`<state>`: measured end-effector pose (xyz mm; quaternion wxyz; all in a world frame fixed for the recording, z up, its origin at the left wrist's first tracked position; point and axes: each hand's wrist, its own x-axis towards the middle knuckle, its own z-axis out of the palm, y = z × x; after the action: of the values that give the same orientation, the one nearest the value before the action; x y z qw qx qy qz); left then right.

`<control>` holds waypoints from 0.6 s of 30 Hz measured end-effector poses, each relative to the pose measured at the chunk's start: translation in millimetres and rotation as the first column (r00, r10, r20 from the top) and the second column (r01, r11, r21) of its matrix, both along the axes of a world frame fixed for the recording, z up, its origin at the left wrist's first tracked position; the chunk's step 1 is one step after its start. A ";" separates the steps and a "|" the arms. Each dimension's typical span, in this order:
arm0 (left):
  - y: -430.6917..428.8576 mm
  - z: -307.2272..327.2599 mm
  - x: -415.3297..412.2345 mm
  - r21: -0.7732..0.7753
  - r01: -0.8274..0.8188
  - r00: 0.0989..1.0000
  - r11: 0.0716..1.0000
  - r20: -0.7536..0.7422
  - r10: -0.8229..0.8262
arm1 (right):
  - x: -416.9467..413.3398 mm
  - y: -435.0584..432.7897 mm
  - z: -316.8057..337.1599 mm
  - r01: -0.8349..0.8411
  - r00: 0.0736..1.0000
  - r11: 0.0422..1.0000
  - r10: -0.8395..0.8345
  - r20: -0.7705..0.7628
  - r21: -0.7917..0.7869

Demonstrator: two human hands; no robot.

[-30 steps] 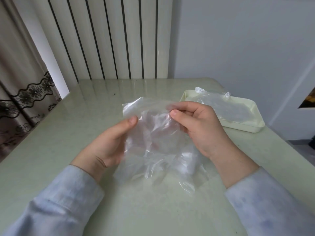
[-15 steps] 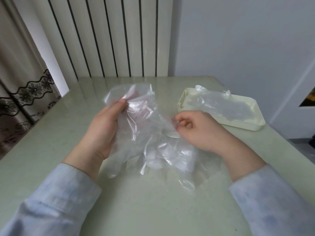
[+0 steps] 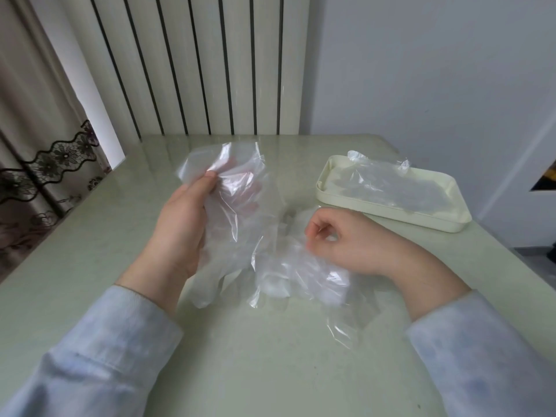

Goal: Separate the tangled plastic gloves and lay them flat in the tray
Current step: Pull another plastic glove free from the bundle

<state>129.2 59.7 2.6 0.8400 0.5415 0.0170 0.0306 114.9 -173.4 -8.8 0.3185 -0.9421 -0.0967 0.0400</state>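
**Lot: clear plastic gloves, part sorted, on table**

1. Table: pale green, glossy top, standing against a white ribbed radiator, with a lace-trimmed curtain at the left.
2. Tray: cream, rectangular, shallow, at the far right of the table. Flattened clear film lies inside it, 2 corners poking above the back rim; how many gloves it makes up cannot be told.
3. Tangled gloves: clear, crumpled film at the table's centre, well apart from the tray. The upper part is lifted, while the glove fingers trail down onto the table.
4. Left hand: raised, thumb pressed onto the upper film, with the fingers behind it and visible through the plastic.
5. Right hand: low over the table, fingers curled in, their tips pinching a fold of the lower film.
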 end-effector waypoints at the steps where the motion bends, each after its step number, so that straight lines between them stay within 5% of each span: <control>1: 0.1 -0.3 0.0 -0.007 0.001 1.000 1.000 0.003 -0.001 | -0.5 -0.5 -1.5 -0.018 0.999 0.999 0.017 -0.043 -0.039; 4: -0.8 -1.5 0.4 -0.016 0.007 1.000 1.000 0.006 -0.007 | 0.9 -0.3 -5.7 -0.017 0.999 0.992 0.012 -0.040 -0.122; 8: 0.2 -4.5 3.4 -0.017 0.010 1.000 1.000 0.011 -0.010 | 4.6 1.1 -1.5 0.040 0.993 0.980 -0.060 0.100 0.195; 13: 0.0 -4.5 3.1 -0.029 0.019 1.000 0.999 0.017 -0.019 | -1.3 6.7 10.8 -0.010 0.992 0.774 -0.072 0.103 0.634; 18: -3.3 -4.6 0.8 -0.011 0.054 0.998 0.998 0.024 -0.054 | -2.4 12.8 14.9 0.073 0.997 0.589 -0.067 -0.041 0.805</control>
<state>130.0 56.4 -2.0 0.8439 0.5363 -0.0075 0.0144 112.5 -160.6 6.0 0.7113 -0.6996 -0.0664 -0.0175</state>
